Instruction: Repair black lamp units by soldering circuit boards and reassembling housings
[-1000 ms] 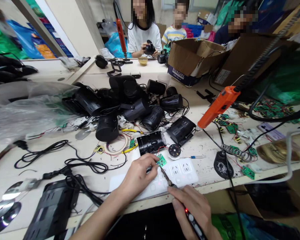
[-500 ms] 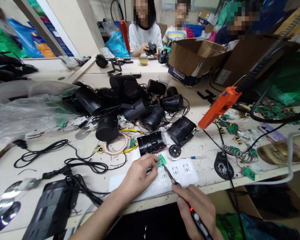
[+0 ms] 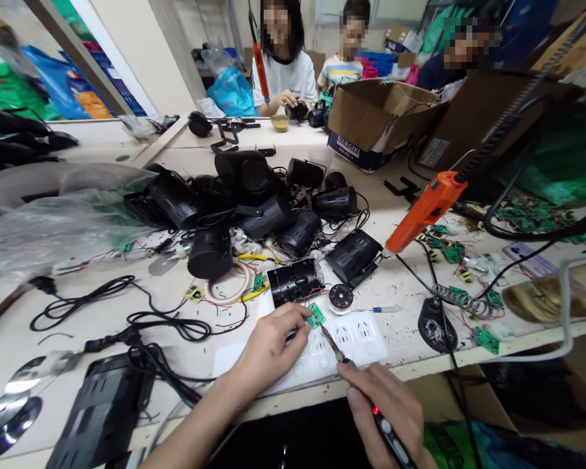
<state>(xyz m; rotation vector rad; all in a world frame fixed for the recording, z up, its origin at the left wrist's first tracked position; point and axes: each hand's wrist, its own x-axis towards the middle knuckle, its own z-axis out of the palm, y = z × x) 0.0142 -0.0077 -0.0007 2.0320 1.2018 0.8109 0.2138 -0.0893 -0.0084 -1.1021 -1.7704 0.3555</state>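
Note:
My left hand (image 3: pixel 278 339) pinches the edge of a small green circuit board (image 3: pixel 316 316) above a white power strip (image 3: pixel 366 339). In my right hand (image 3: pixel 383 407) is a soldering iron (image 3: pixel 340 355), gripped like a pen, with a red light glowing on its handle. Its tip points up at the board's lower edge; whether it touches I cannot tell. Red wires run from the board's area toward a round black disc (image 3: pixel 341 296) on a white base. Just behind the board lies an open black cylindrical housing (image 3: pixel 295 281).
Black lamp housings (image 3: pixel 209 251) are heaped behind my hands. An orange electric screwdriver (image 3: pixel 422 215) hangs at the right, near a coiled-spring stand (image 3: pixel 456 296). Black power cords (image 3: pixel 176 322) lie at the left. Across the table, people sit near a cardboard box (image 3: pixel 376 124).
My hands, the board and the iron stay almost in place. Across the table, a person's hands and the black part they hold have moved lower, and the hanging screwdriver there has shifted right.

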